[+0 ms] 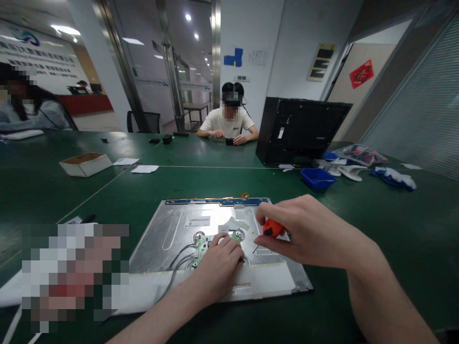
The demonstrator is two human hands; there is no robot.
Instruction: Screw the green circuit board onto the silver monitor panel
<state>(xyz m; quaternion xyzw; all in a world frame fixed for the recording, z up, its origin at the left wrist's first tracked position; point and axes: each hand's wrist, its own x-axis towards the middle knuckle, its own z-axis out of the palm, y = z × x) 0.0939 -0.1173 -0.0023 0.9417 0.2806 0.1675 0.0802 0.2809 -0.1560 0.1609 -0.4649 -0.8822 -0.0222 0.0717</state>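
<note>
A flat metal display panel [175, 224] lies on the green table, with a blue circuit strip [215, 202] along its far edge. Near the panel's middle is a small green circuit board [202, 243] with grey cables [174, 274] running toward the near edge. My left hand [224, 258] rests over the board's right part, fingers bent and close together; whatever is beneath them is hidden. Above the panel's right side, my right hand [294, 231] is closed on an orange and black screwdriver [273, 228], its thin tip pointing down and left toward the panel.
A black monitor [304, 129] stands at the back right, near a blue tray [318, 178] and gloves [393, 177]. An open box [86, 165] and papers [145, 169] lie left. One person sits across the table, another at far left. A pixelated area covers the near left.
</note>
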